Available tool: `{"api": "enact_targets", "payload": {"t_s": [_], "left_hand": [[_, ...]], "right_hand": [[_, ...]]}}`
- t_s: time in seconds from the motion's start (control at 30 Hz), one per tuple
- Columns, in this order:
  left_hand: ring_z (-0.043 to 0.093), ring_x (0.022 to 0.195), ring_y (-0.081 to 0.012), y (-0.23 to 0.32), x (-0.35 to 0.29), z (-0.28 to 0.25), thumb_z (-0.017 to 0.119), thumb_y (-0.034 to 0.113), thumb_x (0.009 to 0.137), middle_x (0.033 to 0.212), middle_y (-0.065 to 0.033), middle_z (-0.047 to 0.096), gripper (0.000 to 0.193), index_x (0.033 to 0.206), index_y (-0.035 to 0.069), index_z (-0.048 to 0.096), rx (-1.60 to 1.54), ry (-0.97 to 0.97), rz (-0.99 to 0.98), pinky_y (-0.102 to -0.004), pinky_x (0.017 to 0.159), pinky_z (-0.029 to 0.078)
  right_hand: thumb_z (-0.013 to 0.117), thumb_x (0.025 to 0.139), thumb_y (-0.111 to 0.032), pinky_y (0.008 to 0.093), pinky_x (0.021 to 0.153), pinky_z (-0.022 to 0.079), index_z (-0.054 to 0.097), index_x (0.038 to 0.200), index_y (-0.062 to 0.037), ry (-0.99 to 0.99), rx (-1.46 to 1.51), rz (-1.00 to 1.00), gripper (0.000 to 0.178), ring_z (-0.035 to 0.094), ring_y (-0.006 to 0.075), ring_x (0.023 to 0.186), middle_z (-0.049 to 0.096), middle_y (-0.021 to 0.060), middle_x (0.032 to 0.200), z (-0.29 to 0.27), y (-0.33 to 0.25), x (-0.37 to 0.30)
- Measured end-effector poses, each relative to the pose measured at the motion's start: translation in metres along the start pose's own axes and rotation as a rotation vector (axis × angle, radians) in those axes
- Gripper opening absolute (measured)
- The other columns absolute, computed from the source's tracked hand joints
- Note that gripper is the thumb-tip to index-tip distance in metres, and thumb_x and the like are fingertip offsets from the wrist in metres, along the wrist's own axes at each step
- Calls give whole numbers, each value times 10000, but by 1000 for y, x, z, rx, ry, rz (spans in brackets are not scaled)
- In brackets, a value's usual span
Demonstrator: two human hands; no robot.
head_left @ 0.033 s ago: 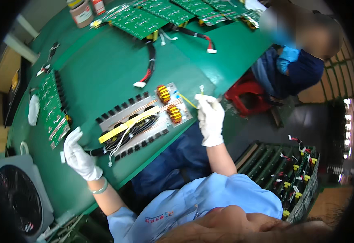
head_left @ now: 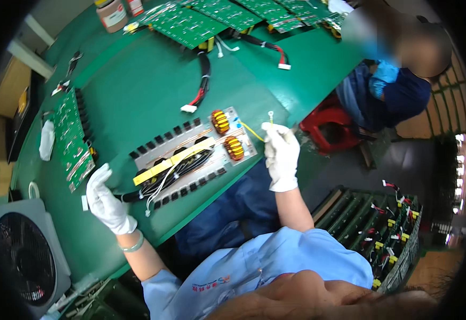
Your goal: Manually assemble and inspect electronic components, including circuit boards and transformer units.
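My right hand [head_left: 282, 159], in a white glove, pinches a thin yellow wire [head_left: 251, 130] near its end. A small ring terminal [head_left: 271, 114] sticks up beyond the fingertips. The wire runs to a circuit board assembly [head_left: 190, 181] lying tilted in front of me. It carries two copper-wound toroid coils [head_left: 234, 148], a long yellow strip [head_left: 174, 160] and rows of black parts along both edges. At its left end my gloved left hand [head_left: 106, 202] lies over a black cable bundle [head_left: 131, 197], fingers extended and slightly curved. A white connector [head_left: 84, 202] shows past that hand.
Several green boards [head_left: 185, 24] line the table's far side, their cables hanging toward me. Another green board [head_left: 72, 141] lies at left, above a fan [head_left: 24, 256]. A co-worker [head_left: 398, 90] sits at right by a red stool [head_left: 326, 125]. A crate of boards [head_left: 377, 229] stands lower right.
The whole view has shifted slightly, with the table and hands appearing a little further right. Both hands keep the same pose beside the board.
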State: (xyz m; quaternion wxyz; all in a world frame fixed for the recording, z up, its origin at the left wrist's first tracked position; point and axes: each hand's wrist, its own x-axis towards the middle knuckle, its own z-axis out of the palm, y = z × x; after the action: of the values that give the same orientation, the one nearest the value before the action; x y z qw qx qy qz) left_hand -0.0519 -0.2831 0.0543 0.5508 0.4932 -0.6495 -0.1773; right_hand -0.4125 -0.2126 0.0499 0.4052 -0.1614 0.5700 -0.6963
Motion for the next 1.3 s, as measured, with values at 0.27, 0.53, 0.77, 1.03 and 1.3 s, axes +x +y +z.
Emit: {"api": "enact_targets", "payload": {"t_s": [0.27, 0.53, 0.77, 1.03, 1.3], "left_hand": [[624, 990, -224, 7, -2, -5, 433, 233, 1033, 1066, -178, 669, 378, 935, -52, 661, 24, 20, -53, -333, 918, 471], [630, 986, -230, 6, 0, -5, 430, 221, 1034, 1068, -180, 668, 376, 941, -63, 659, 10, 7, -23, -335, 904, 483], [632, 983, -236, 6, -1, -6, 428, 239, 1039, 1064, -183, 668, 391, 946, -67, 654, -3, 22, -51, -339, 907, 487], [618, 1002, -251, 5, -2, -7, 410, 274, 1048, 1074, -192, 664, 435, 948, -80, 642, 25, -12, -57, -357, 951, 454], [618, 1004, -246, 4, -1, -5, 402, 279, 1052, 1076, -187, 665, 435, 967, -78, 635, 48, -20, -75, -357, 956, 450]], "right_hand": [[664, 897, -77, 177, 405, 221, 670, 972, 3, -30, 15, 53, 110, 342, 2, 464, 551, -21, 697, 4, 0, 0], [707, 871, -33, 216, 684, 486, 667, 970, 8, 161, -275, -327, 114, 595, 69, 791, 677, 38, 916, 0, 13, 7], [689, 881, -34, 191, 556, 423, 672, 972, 6, 289, -271, -455, 102, 553, 40, 671, 703, 88, 968, -8, 2, 18], [605, 948, -155, 199, 386, 294, 650, 1018, -6, 116, 17, -282, 170, 407, 42, 452, 700, 105, 897, -9, -1, 8], [601, 947, -126, 194, 357, 293, 652, 1001, 6, 87, 99, -206, 151, 407, 42, 420, 700, 143, 925, -12, -3, 7]]}}
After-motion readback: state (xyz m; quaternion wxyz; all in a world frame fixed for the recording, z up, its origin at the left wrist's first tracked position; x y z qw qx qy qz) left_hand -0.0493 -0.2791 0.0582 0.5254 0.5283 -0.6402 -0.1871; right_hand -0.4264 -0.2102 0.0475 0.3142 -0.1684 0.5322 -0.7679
